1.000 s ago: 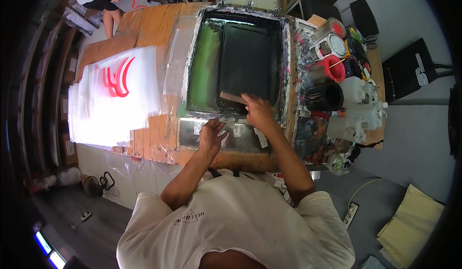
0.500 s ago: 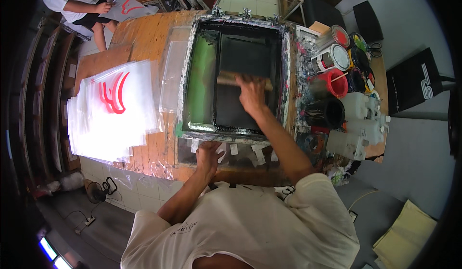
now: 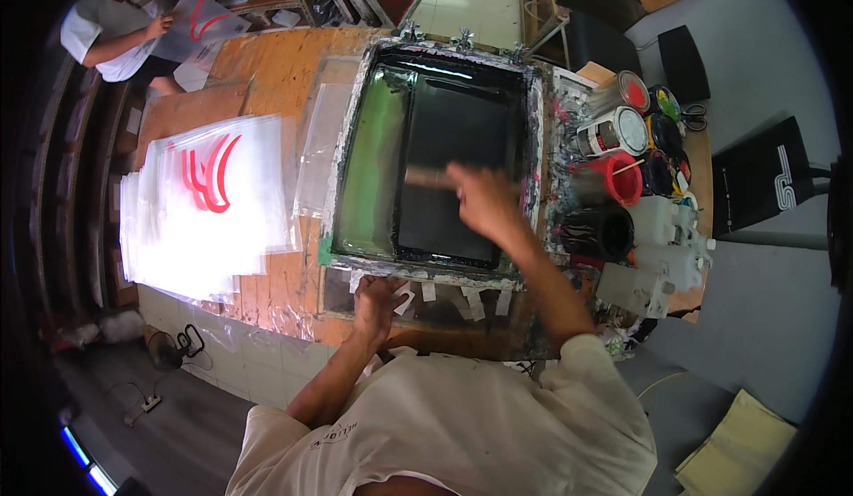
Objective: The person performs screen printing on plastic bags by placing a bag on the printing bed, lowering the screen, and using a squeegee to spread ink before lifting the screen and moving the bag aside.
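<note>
A screen printing frame (image 3: 333,203), smeared with ink along its sides, lies on the wooden table in front of me. Its mesh is green at the left and covered with black ink (image 3: 449,230) across the middle and right. My right hand (image 3: 487,205), blurred by motion, grips a wooden-handled squeegee (image 3: 428,177) standing across the black area. The squeegee's right part is hidden behind the hand. At the frame's near edge, my left hand (image 3: 379,303) has its fingers curled against the rim, beside several white tape pieces (image 3: 429,292).
Clear plastic sheets with a red print (image 3: 209,176) are stacked at left. Ink cans (image 3: 613,132), a red tub (image 3: 622,181), a black pot (image 3: 604,232) and white jugs (image 3: 666,243) crowd the right. At far left another person (image 3: 111,34) holds a printed sheet (image 3: 197,25). Clamps (image 3: 464,39) line the frame's far edge.
My right hand has drawn the squeegee toward me over the black mesh. My left hand stays at the near edge. The other person has shifted left and raised the sheet; my view has moved slightly.
</note>
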Demonstrator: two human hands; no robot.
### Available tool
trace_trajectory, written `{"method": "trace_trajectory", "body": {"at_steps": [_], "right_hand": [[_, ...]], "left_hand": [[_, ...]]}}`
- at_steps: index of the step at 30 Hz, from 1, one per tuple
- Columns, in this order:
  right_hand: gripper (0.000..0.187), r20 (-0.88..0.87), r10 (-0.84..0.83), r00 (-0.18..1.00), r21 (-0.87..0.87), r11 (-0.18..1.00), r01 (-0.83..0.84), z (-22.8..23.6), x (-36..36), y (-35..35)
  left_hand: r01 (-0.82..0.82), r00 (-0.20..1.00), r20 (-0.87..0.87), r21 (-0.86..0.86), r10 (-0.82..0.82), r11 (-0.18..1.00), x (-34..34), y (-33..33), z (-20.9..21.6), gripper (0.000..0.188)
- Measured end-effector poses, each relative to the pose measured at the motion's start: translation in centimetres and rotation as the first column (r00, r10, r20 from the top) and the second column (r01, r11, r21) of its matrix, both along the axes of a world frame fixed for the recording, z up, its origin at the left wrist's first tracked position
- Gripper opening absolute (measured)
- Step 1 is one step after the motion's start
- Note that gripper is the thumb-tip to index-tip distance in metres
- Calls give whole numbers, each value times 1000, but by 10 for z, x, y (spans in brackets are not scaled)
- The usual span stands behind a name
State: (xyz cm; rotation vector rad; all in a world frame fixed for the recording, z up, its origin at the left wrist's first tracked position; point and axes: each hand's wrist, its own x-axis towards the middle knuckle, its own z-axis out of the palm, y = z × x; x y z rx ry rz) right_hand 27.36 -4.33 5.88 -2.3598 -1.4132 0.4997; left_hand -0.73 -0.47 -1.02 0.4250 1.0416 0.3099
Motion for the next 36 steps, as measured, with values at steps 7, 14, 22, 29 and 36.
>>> {"method": "trace_trajectory", "body": {"at_steps": [7,14,22,29,36], "right_hand": [[50,272,-22,962,106,994,-7,58,-115,-72],[27,489,-144,861,435,895,-97,142,-50,-26],[46,462,-83,883,358,928,-100,244,35,35],[51,206,-158,966,227,968,111,307,64,62],[53,348,-285,893,381,914,143,294,70,92]], "left_hand": [[74,968,236,62,-87,995,12,19,63,22],[-75,861,504,265,-72,961,62,58,163,20],[628,660,-685,729,310,272,112,227,-6,41],[828,514,-799,557,311,64,108,230,-51,32],[672,697,-707,702,121,234,54,325,-25,35]]}}
